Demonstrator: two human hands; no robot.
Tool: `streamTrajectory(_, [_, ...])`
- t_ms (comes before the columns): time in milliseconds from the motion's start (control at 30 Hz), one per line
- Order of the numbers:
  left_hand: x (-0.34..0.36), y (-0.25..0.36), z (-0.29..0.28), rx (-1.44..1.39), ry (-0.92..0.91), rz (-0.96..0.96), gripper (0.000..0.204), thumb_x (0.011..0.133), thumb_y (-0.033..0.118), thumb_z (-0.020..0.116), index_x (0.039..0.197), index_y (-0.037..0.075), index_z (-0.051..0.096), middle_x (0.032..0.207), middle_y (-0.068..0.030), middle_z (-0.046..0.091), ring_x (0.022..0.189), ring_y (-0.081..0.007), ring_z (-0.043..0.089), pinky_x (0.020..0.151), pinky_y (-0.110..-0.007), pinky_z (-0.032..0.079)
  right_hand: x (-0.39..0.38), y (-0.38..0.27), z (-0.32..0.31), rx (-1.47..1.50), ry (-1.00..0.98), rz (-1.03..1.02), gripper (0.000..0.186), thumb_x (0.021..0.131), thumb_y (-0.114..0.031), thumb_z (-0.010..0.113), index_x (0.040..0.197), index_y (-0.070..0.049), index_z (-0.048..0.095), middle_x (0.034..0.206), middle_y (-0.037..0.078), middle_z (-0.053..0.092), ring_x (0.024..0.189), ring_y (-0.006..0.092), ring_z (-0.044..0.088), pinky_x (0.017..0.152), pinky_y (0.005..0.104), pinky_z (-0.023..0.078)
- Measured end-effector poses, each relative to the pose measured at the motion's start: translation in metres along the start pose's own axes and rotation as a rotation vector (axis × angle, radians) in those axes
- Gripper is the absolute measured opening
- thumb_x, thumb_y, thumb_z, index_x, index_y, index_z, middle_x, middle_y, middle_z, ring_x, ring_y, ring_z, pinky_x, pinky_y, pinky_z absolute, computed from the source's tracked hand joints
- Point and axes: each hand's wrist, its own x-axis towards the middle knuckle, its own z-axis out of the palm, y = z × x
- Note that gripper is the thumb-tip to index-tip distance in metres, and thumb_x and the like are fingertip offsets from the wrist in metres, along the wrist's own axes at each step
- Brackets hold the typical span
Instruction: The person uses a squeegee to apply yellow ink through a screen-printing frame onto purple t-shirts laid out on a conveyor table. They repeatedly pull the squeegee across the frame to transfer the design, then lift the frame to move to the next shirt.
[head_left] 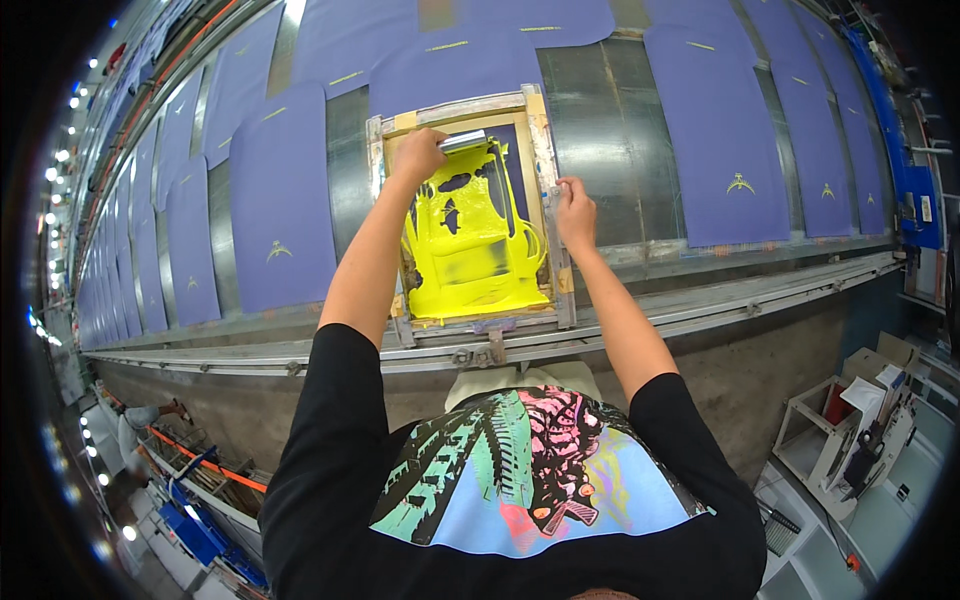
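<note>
A screen printing frame (541, 150) lies on the long table before me, its mesh smeared with bright yellow ink (480, 290). My left hand (420, 155) is closed round the end of a metal-handled squeegee (463, 141) near the frame's far end. Dark gaps show where the yellow does not cover the mesh. At the frame's right side rail, my right hand (577, 213) has its fingers curled against the edge, gripping it. Purple fabric pieces (285, 215) lie flat on both sides, some bearing small yellow printed marks.
A metal rail (700, 300) runs along the table's near edge. Below right stands a wooden box-like stand (805, 430) with tools and papers. Blue equipment (915, 205) stands at the table's far right end. Shelving with blue items (195, 525) is at lower left.
</note>
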Motion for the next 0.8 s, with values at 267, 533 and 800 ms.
streamTrajectory(267, [-0.098,0.028,0.049,-0.013,0.129,0.048,0.037,0.082,0.005,0.063,0.107,0.024,0.081,0.099,-0.0115,0.077,0.09,-0.0328,0.073,0.08,-0.046,0.059,0.013,0.005,0.001,0.074,0.077,-0.095,0.019,0.103,-0.02,0.055,0.109,-0.007,0.068,0.082,0.022,0.067,0.077,0.0426,0.066,0.07,0.0476,0.05])
streamTrajectory(533, [-0.172,0.072,0.079,-0.116,0.145,0.302,0.049,0.075,-0.004,0.066,0.12,0.013,0.073,0.127,-0.0059,0.072,0.121,-0.0281,0.065,0.103,-0.04,0.052,0.071,0.028,-0.028,0.05,0.055,-0.108,0.02,0.103,-0.021,0.056,0.109,-0.007,0.07,0.089,0.018,0.072,0.081,0.037,0.069,0.076,0.0437,0.052])
streamTrajectory(800, [-0.196,0.121,0.074,-0.218,0.119,0.169,0.057,0.073,0.0,0.07,0.128,0.015,0.07,0.134,-0.0033,0.068,0.128,-0.0268,0.061,0.104,-0.038,0.052,0.068,-0.013,-0.066,0.0,0.061,-0.04,0.019,0.103,-0.022,0.057,0.107,-0.008,0.071,0.072,0.012,0.065,0.061,0.0255,0.059,0.062,0.0418,0.046])
